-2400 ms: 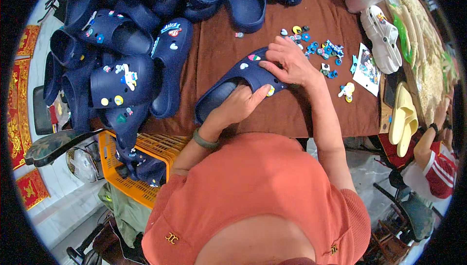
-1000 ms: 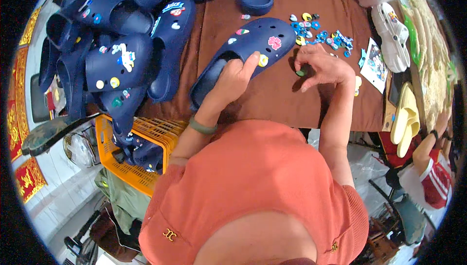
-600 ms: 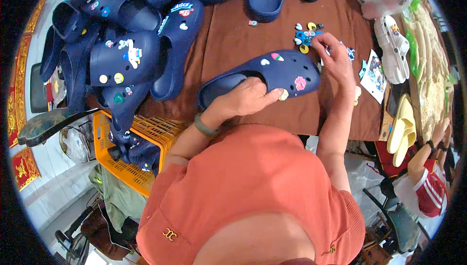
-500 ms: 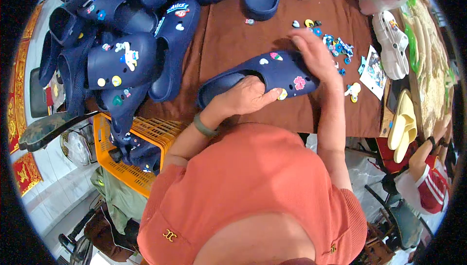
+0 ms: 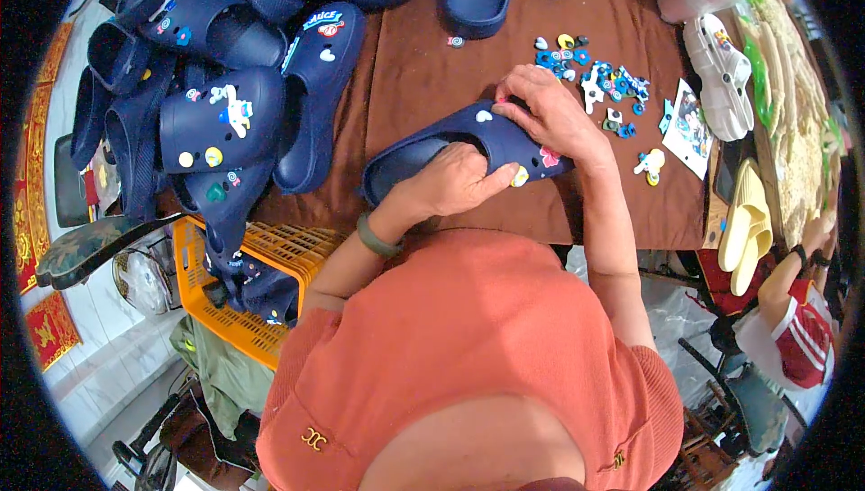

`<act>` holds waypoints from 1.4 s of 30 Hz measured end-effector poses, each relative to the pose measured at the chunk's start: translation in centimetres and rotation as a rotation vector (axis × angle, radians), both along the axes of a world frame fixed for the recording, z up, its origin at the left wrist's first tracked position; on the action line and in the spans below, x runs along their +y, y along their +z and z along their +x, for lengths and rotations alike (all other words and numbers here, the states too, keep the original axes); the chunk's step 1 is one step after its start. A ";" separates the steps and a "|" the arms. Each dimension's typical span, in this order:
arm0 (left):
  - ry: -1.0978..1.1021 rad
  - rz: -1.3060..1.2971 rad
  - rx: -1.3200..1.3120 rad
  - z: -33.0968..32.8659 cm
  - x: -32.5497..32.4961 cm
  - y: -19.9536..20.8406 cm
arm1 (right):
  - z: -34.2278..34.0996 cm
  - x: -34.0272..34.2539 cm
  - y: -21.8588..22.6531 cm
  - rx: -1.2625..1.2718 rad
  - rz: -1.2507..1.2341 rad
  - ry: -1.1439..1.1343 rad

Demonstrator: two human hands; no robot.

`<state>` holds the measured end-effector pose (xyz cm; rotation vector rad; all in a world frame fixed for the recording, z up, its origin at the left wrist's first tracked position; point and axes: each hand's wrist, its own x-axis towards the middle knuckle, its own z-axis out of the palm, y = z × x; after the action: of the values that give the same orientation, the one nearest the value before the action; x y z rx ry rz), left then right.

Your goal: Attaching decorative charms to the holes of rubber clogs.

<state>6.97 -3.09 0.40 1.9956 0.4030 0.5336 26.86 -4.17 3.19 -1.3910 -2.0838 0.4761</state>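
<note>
A navy blue clog (image 5: 478, 137) lies on the brown cloth in front of me, its toe pointing right. My left hand (image 5: 453, 176) grips it, fingers inside the foot opening and thumb outside beside a yellow-and-white charm (image 5: 520, 176). Bent over the toe is my right hand (image 5: 551, 113), its thumb and fingertips pinched on a small pink shoe charm that they mostly cover. A white heart charm (image 5: 484, 116) sits left of those fingertips. Partly under the right hand shows a pink flower charm (image 5: 548, 158). Several loose shoe charms (image 5: 615, 83) lie beyond that hand.
Navy clogs (image 5: 221, 122) with charms are heaped at left, above an orange crate (image 5: 297, 248). More clogs line the far edge. At right are a picture card (image 5: 691, 131), a white clog (image 5: 721, 77), yellow slippers (image 5: 746, 225) and another person's arm (image 5: 779, 284).
My right hand has moved left from the clog's toe end, and its fingers have closed over the pink charm. The left hand keeps its grip.
</note>
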 end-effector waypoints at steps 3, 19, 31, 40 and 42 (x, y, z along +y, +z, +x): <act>0.013 0.052 0.020 -0.2 -0.2 -0.1 | -0.3 0.0 0.4 -0.049 0.058 0.001; -0.033 0.010 0.098 -0.3 -0.3 0.7 | -0.4 0.0 0.1 -0.102 0.189 -0.004; -0.041 -0.035 0.144 -0.4 -0.4 0.8 | -0.6 -0.3 0.1 -0.097 0.260 -0.017; -0.027 0.024 0.136 -0.6 0.0 0.1 | -0.3 -0.1 -0.1 -0.084 0.034 -0.029; -0.027 -0.012 0.140 -0.8 0.1 0.1 | -0.5 0.0 -0.4 -0.028 0.064 -0.056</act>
<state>6.22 -2.95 0.50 2.0308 0.4632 0.3745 26.37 -4.21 2.81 -1.4226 -2.0576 0.3663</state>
